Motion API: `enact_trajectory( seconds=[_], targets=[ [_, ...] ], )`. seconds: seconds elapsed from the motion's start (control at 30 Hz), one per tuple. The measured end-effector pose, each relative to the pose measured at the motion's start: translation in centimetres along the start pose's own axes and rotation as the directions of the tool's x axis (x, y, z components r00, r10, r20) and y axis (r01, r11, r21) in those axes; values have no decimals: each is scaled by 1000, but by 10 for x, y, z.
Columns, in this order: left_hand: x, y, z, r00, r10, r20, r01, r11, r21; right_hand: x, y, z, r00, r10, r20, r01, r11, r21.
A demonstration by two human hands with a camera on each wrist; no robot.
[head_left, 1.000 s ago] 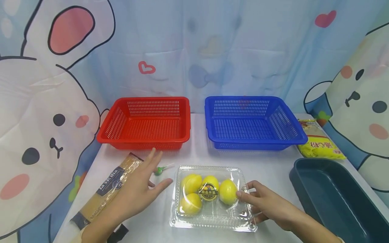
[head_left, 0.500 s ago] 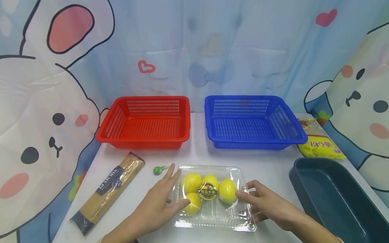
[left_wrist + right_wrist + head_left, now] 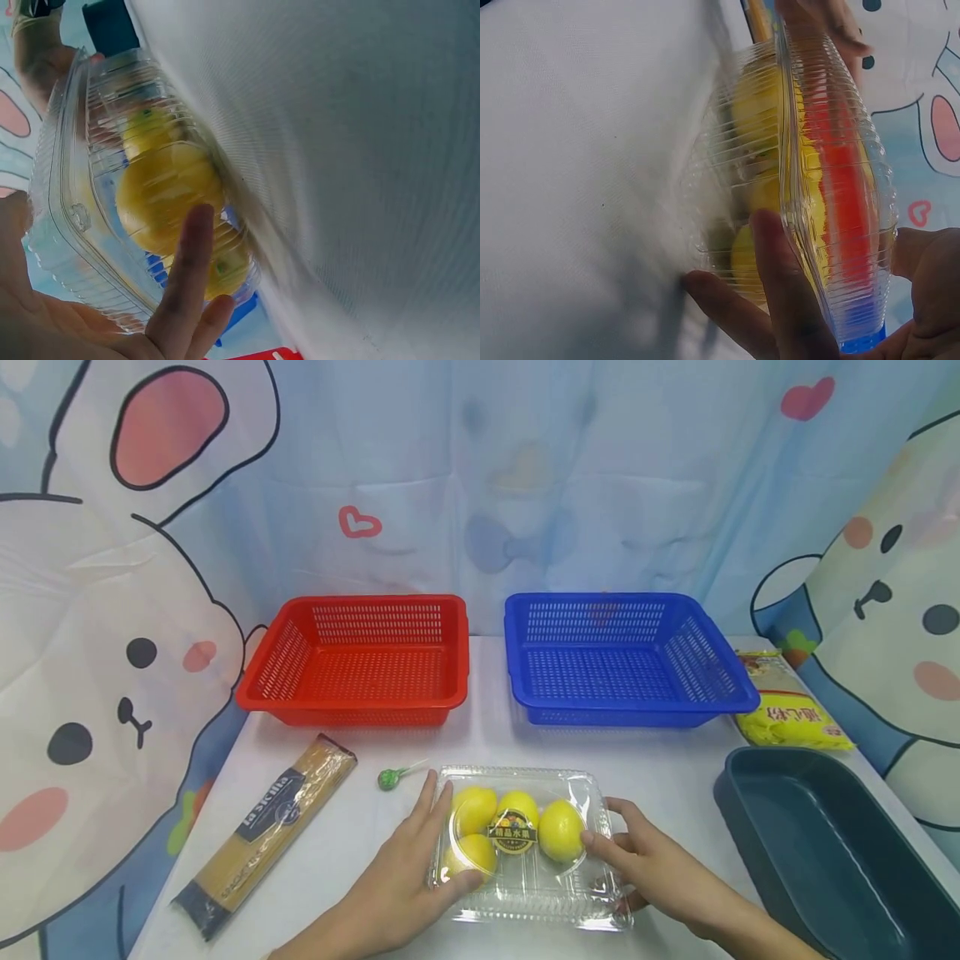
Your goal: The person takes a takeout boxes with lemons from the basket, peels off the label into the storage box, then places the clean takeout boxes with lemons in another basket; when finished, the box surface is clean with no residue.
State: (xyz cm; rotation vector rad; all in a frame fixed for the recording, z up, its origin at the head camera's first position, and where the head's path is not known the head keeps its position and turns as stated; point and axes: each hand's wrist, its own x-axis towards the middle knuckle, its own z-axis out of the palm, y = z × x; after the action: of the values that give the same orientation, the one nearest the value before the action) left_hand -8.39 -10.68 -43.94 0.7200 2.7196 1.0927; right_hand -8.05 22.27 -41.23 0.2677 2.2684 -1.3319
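A clear plastic clamshell box (image 3: pixel 536 897) lies in the front middle of the table, its lid down. Several yellow lemons (image 3: pixel 561 832) show through it, under a dark label with Chinese characters (image 3: pixel 513 833). My left hand (image 3: pixel 397 881) grips the box's left side, thumb over the lid edge and fingers along the wall. In the left wrist view, its fingers (image 3: pixel 187 277) lie against the ribbed side. My right hand (image 3: pixel 660 864) holds the opposite side, thumb on top. The right wrist view shows its fingers (image 3: pixel 780 270) on the ribbed wall, one fingertip right at the tablecloth.
A red basket (image 3: pixel 352 703) and a blue basket (image 3: pixel 637 703) stand at the back. A spaghetti pack (image 3: pixel 266 835) and a green lollipop (image 3: pixel 388 778) lie at left. At right are a dark teal tray (image 3: pixel 832 852) and a yellow bag of pasta (image 3: pixel 795 718).
My left hand has moved right and down from above the spaghetti pack to the box's left side and taken hold there. The right hand has stayed on the box.
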Motion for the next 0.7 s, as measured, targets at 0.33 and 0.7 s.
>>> enact_trajectory(
  seconds=[0.33,0.7],
  targets=[
    [-3,-2,1,997,-35,63,38,998,-48,1,0,1,999,36,-21,-36,999,-33],
    [-9,-1,4,999,-31,27,32,999,-35,-4,-5,-4,997,-49,-67,39,990,-139]
  ],
)
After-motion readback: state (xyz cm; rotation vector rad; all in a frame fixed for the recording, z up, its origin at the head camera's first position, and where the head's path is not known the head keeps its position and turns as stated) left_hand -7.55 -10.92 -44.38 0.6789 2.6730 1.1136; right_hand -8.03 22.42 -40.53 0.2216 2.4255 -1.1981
